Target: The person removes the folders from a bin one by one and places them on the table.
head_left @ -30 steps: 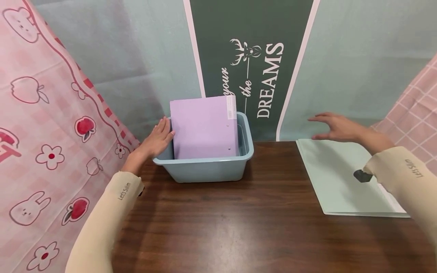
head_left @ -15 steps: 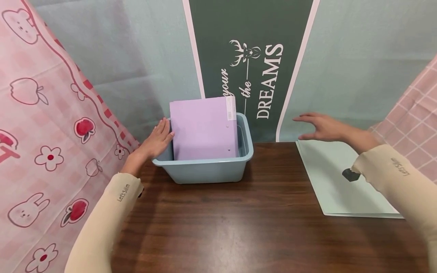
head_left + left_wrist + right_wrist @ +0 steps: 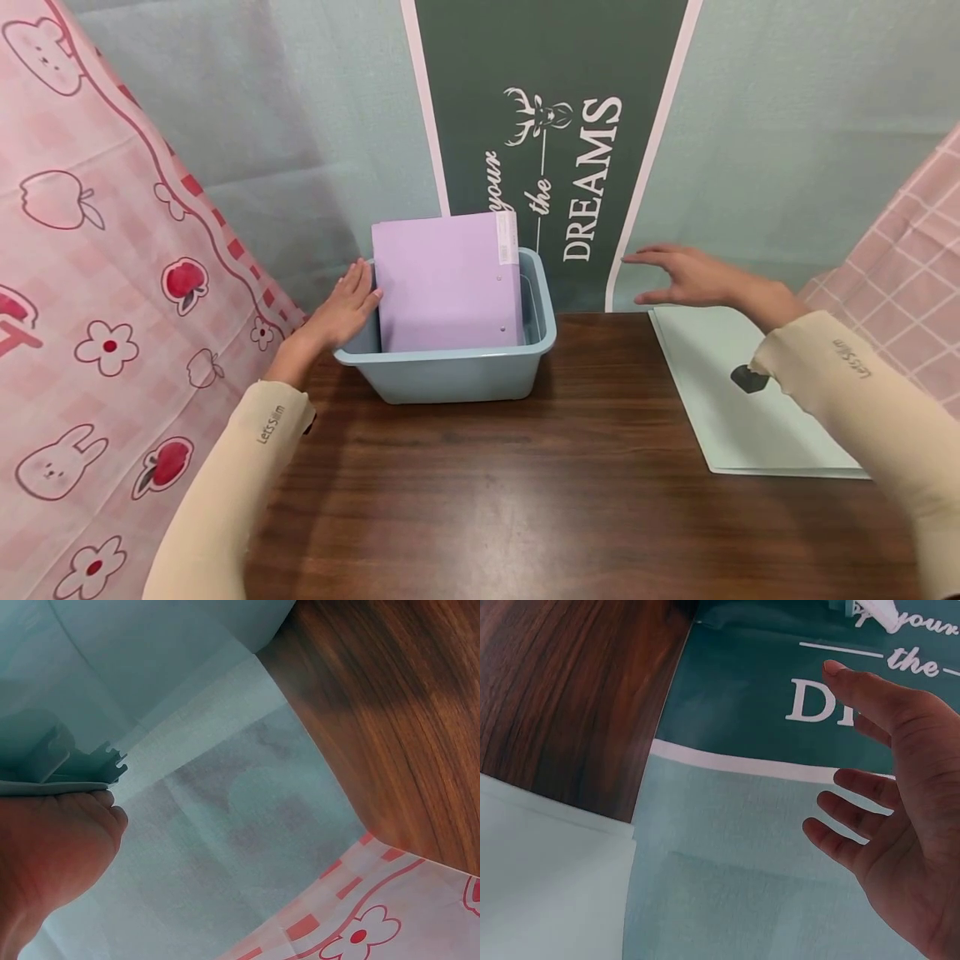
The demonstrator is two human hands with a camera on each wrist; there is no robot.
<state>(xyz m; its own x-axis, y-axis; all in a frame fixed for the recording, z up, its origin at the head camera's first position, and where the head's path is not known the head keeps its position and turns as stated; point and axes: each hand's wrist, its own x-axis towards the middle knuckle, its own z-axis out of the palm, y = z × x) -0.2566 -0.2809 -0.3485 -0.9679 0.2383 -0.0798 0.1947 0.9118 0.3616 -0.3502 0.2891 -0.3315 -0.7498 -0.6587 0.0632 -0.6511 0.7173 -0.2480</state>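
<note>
A light-blue plastic basin (image 3: 450,379) stands on the table in the head view. Upright inside it, leaning back, is a purple file folder (image 3: 442,287) with a white label strip near its top right corner. My left hand (image 3: 341,310) lies along the basin's left rim, fingers straight; the left wrist view shows the hand (image 3: 60,851) against the basin wall. To the right of the basin my right hand (image 3: 693,277) hovers in the air, thumb and fingers spread, holding nothing. Pale green folders (image 3: 731,437) lie flat beneath the right forearm, which covers part of them.
The dark brown wooden table (image 3: 487,492) spreads in front of the basin. Behind stands a grey-green cloth backdrop (image 3: 322,108) with a dark printed band. A pink patterned cloth (image 3: 112,283) hangs at the left, a pink checked one (image 3: 915,258) at the right.
My right hand has moved left, from above the green folders toward the basin, staying spread. The left hand, the basin and the purple folder have stayed in place.
</note>
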